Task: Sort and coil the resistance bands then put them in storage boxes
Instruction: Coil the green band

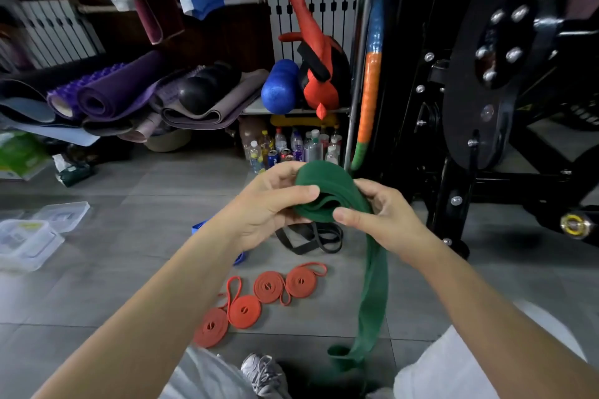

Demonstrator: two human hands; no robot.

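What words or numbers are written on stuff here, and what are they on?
No text here is clear enough to quote.
On the bottles and cans: labels too small and blurred.
On the green packet: print blurred.
On the storage box: yellow label blurred.
On the green band: no print shows.

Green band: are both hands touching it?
Touching. The head view shows the left hand and the right hand both pinching the green band at its started coil, thumbs pressed on it.
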